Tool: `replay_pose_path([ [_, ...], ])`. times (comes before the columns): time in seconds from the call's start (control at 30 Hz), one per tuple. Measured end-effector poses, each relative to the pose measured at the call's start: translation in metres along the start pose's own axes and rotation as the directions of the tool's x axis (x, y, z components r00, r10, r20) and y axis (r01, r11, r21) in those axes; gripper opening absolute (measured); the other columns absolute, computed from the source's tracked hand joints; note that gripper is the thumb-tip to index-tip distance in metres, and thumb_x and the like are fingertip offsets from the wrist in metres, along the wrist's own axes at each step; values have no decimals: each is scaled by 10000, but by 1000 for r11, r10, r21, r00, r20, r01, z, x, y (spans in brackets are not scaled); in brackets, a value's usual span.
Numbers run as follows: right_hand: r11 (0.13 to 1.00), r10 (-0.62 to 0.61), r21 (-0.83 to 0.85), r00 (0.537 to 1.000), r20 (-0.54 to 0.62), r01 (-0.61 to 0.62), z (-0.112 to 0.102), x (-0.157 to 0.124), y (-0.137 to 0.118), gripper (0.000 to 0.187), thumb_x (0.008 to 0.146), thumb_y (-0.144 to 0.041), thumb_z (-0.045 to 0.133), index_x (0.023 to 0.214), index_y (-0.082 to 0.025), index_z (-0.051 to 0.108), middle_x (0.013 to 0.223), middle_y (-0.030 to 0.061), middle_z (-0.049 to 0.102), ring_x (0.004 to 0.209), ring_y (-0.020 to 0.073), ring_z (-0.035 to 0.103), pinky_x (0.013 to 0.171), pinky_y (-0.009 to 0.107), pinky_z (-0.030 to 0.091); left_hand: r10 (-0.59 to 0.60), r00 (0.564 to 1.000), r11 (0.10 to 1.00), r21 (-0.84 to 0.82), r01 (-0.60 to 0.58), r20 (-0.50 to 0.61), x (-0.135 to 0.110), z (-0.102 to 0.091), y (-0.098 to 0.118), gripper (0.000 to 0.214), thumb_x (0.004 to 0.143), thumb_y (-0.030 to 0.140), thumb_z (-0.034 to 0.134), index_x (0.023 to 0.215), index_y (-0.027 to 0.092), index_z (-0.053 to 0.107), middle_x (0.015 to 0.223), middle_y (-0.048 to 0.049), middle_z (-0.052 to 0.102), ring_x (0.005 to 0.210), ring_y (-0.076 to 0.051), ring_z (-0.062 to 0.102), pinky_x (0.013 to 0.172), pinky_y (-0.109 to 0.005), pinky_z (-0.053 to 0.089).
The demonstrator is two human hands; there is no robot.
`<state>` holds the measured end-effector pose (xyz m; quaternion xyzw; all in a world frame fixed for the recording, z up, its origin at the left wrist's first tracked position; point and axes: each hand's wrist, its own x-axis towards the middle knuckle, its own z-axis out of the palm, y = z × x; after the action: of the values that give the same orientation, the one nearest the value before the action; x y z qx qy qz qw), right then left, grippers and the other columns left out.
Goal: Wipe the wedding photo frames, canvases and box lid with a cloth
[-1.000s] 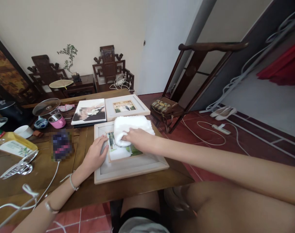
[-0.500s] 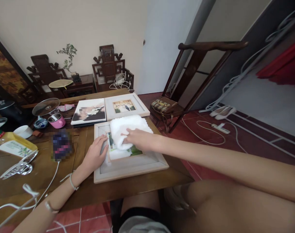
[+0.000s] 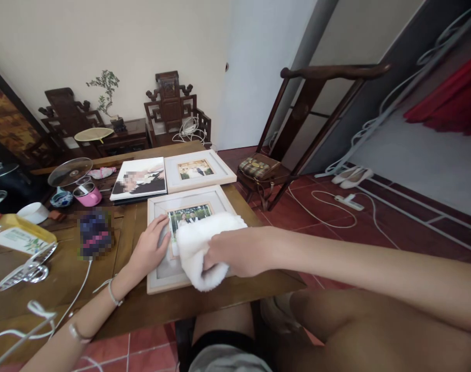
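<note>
A wooden picture frame lies flat at the near edge of the table, with a photo of people in its middle. My right hand grips a fluffy white cloth against the frame's lower part, covering much of the photo and the near right side. My left hand rests flat on the frame's left side, fingers stretched toward the photo's edge. Behind lie a second framed photo and a photo panel.
On the table's left are a pink cup, a glass lid, an oil bottle, a clear hair claw and white cables. A wooden chair holding a plaid bag stands beyond the right corner.
My right hand has drawn the white cloth toward me, from the photo's upper part to the frame's near edge, uncovering the photo's top. My left hand stays on the frame's left side.
</note>
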<state>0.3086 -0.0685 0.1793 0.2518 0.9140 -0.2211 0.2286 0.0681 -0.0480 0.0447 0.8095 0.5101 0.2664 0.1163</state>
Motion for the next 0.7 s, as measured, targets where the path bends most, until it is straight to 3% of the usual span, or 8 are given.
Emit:
replay_pose_path([
  [0.2, 980, 37, -181, 975, -218, -77, 8, 24, 12, 510, 791, 47, 493, 1216, -189, 648, 1058, 137, 694, 1016, 242, 640, 758, 289, 484, 19, 1000, 1000, -15, -19, -14, -2, -3, 5, 385, 965, 322, 423, 1304, 173, 531, 1392, -138, 534, 1329, -262, 467, 1120, -489, 365],
  [0.27, 957, 40, -260, 945, -324, -130, 10, 38, 24, 542, 785, 53, 495, 1252, -194, 616, 1210, 160, 641, 1124, 277, 591, 792, 324, 505, 17, 999, 1000, -24, -18, -28, -3, -2, 3, 380, 976, 323, 398, 1299, 178, 536, 1383, -134, 545, 1321, -255, 478, 1119, -487, 369],
  [0.37, 912, 76, -330, 891, -447, -244, 10, 61, 43, 622, 784, 59, 487, 1344, -210, 532, 1496, 145, 409, 1328, 347, 409, 909, 438, 493, 12, 999, 1000, -23, -13, -40, -1, 1, -3, 384, 983, 326, 378, 1290, 163, 543, 1378, -145, 549, 1307, -252, 492, 1124, -477, 366],
  [0.43, 896, 112, -337, 880, -461, -290, 10, 73, 53, 632, 810, 57, 451, 1379, -215, 497, 1560, 113, 304, 1395, 377, 295, 975, 531, 444, 14, 999, 1000, -26, -15, -43, 0, 4, -6, 389, 985, 327, 373, 1290, 152, 541, 1378, -150, 547, 1305, -250, 494, 1128, -469, 362],
  [0.53, 889, 152, -336, 894, -422, -311, 10, 80, 55, 588, 845, 36, 428, 1366, -223, 518, 1571, 92, 282, 1416, 400, 234, 1014, 612, 380, 15, 999, 999, -38, -17, -47, 1, 4, -5, 396, 985, 327, 374, 1310, 158, 523, 1369, -145, 555, 1296, -248, 503, 1122, -465, 371],
  [0.63, 893, 166, -329, 904, -395, -308, 8, 74, 42, 539, 848, 12, 454, 1325, -213, 560, 1542, 129, 335, 1393, 416, 279, 975, 607, 414, 9, 999, 999, -47, -11, -44, 0, 0, -1, 418, 987, 330, 364, 1338, 149, 499, 1385, -152, 542, 1306, -250, 494, 1129, -461, 362],
  [0.7, 913, 145, -318, 932, -332, -256, 5, 64, 29, 554, 822, 19, 482, 1314, -219, 570, 1516, 140, 378, 1356, 406, 350, 917, 544, 472, 3, 999, 999, -53, -5, -40, -1, -3, 1, 435, 991, 331, 350, 1362, 142, 477, 1420, -152, 510, 1334, -245, 464, 1146, -455, 338],
])
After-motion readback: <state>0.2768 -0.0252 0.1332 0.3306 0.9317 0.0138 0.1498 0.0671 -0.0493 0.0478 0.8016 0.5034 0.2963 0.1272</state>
